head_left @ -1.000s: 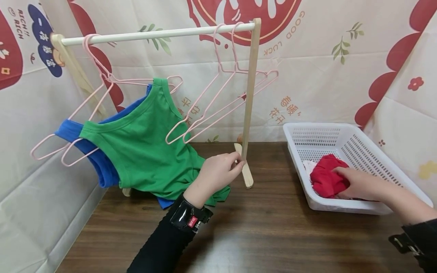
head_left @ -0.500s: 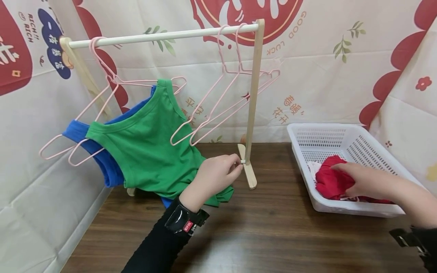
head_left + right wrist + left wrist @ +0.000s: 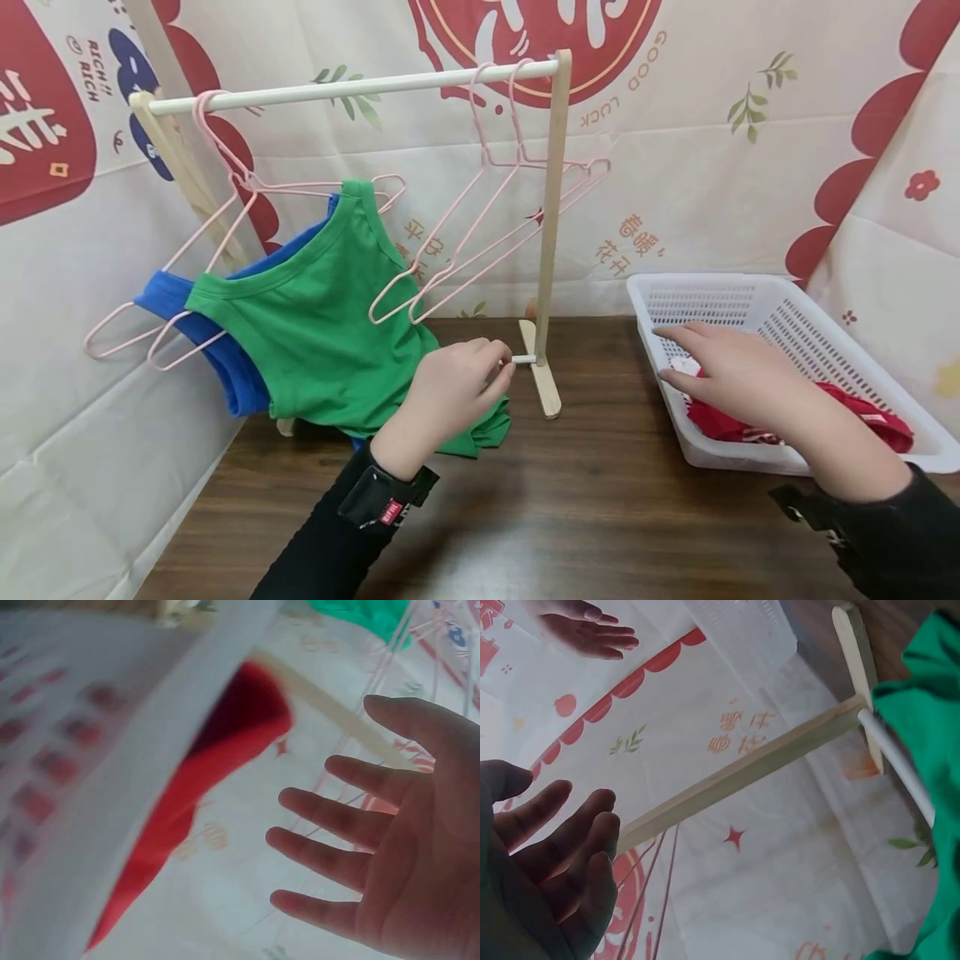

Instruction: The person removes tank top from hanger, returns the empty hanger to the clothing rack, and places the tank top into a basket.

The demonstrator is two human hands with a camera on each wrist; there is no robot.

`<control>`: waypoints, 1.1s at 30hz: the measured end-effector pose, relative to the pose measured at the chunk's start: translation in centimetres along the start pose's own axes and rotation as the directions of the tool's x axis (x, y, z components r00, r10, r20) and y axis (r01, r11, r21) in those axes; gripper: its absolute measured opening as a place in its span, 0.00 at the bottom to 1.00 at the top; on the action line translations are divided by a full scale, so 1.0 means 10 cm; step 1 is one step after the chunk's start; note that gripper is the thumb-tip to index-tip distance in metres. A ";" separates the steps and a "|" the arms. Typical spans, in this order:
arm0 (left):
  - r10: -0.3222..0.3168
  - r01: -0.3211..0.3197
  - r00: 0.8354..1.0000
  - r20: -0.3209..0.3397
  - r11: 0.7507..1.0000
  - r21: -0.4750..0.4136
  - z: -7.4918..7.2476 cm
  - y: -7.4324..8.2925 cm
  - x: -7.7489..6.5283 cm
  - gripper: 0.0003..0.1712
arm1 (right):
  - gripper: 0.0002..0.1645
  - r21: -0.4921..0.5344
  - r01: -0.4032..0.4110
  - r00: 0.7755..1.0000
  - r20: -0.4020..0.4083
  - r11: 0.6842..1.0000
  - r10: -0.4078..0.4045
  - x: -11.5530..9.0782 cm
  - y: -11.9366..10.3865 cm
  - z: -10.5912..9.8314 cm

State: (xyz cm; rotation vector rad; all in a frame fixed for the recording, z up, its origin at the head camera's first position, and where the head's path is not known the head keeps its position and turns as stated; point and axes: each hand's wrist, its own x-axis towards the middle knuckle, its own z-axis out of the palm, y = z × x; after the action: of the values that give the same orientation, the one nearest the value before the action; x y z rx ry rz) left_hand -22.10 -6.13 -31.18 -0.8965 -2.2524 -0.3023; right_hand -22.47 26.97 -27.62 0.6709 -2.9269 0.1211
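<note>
My right hand (image 3: 738,379) hovers over the white basket (image 3: 735,454), its fingers straight and spread with nothing in them. Beneath it lies a crumpled red garment (image 3: 870,412), partly hidden by the hand; a bit of white cloth (image 3: 684,365) shows beside it. My left hand (image 3: 450,387) is in front of the rack, near the hem of a green tank top (image 3: 315,333). In the left wrist view its fingers are loosely bent and hold nothing. The green top hangs on a pink hanger, in front of a blue garment (image 3: 236,379) on another.
The rack has a white top rail (image 3: 337,90) and a wooden right post (image 3: 552,208). Two bare pink hangers (image 3: 516,165) hang near that post. A lower white bar (image 3: 523,359) meets the post close to the brown tabletop (image 3: 585,517). Printed cloth surrounds the back and sides.
My right hand has let go of the red garment and moved up and left, its fingers straightening. My left hand has drifted slightly left from the rack's right post.
</note>
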 end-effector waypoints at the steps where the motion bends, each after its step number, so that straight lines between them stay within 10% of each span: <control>1: 0.009 -0.008 1.000 -0.012 1.000 0.007 -0.03 -0.01 0.00 0.07 | 0.40 0.007 0.007 1.000 -0.011 1.000 -0.007 0.02 -0.03 -0.01; 14: 0.034 -0.024 0.987 -0.157 0.998 0.060 -0.35 -0.22 -0.01 0.09 | 0.38 0.063 0.019 0.990 -0.138 0.998 -0.010 0.25 -0.30 -0.12; 33: -0.005 0.108 0.910 -0.415 0.968 0.227 -0.60 -0.42 -0.08 0.15 | 0.42 0.011 0.040 0.966 -0.255 0.999 -0.036 0.46 -0.66 0.04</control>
State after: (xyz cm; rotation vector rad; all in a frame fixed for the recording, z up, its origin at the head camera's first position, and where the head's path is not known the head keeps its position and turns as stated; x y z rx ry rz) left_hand -21.41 -12.24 -27.18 -0.5728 -1.8727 -0.2089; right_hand -23.77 19.02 -27.00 0.6602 -2.6685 0.2107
